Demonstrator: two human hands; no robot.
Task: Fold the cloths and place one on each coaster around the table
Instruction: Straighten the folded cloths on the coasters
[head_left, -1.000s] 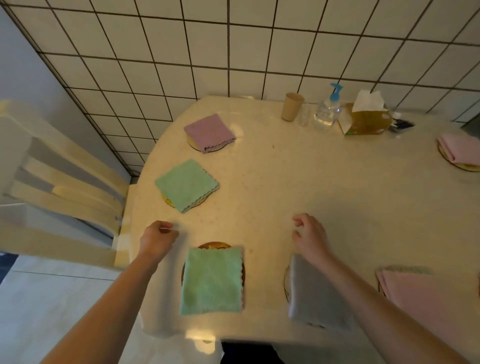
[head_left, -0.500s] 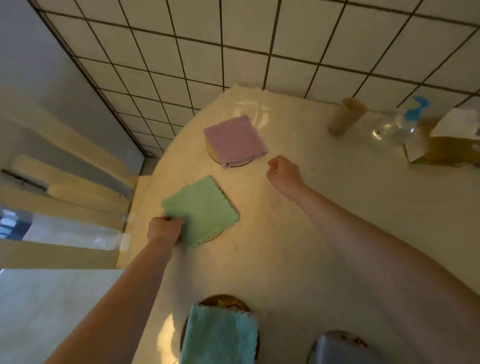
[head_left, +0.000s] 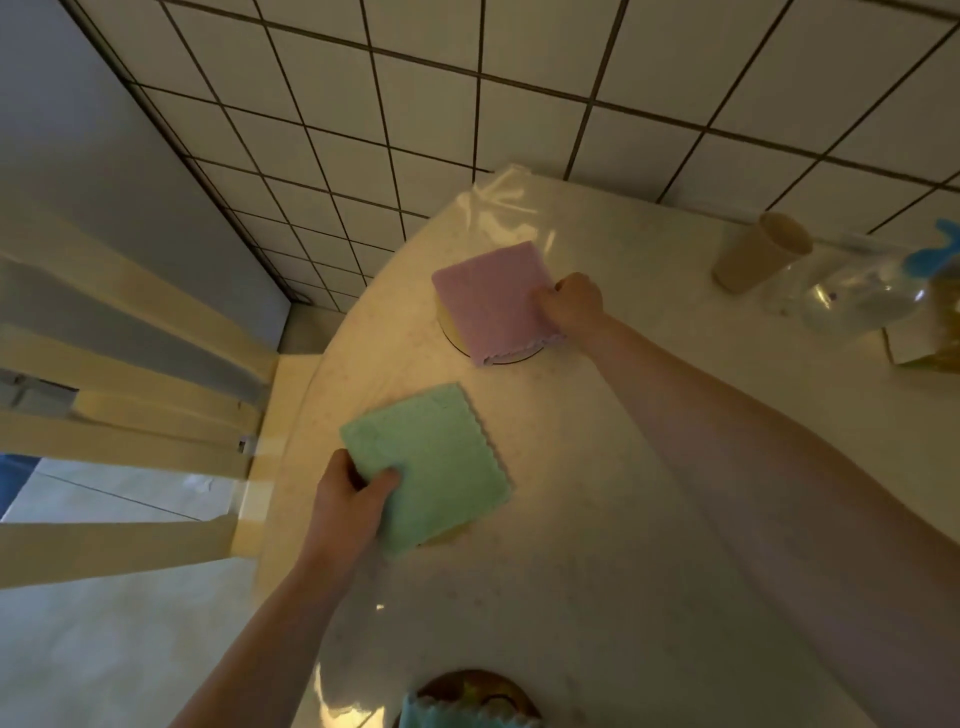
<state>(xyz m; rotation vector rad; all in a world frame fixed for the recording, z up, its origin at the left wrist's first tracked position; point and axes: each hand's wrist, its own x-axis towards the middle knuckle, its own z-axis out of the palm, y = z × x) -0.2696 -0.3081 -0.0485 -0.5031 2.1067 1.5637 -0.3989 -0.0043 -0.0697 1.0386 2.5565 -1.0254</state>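
Plenty of bare table (head_left: 597, 519) in the middle and toward 5 o'clock. Clutter's at 2 o'clock: paper cup (head_left: 756, 252) and clear bottle (head_left: 857, 296). Chair (head_left: 130, 395) crowds the 9 o'clock edge, tiled wall (head_left: 519, 104) blocks 12.

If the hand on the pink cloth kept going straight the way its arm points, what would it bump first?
Probably nothing on the table: the right hand would slide over the pink cloth, then off the table edge towards the tiled wall. Depth is unclear.

My cream table (head_left: 649, 467) meets a white tiled wall (head_left: 519, 104); a pale slatted chair (head_left: 130, 364) stands on my left.
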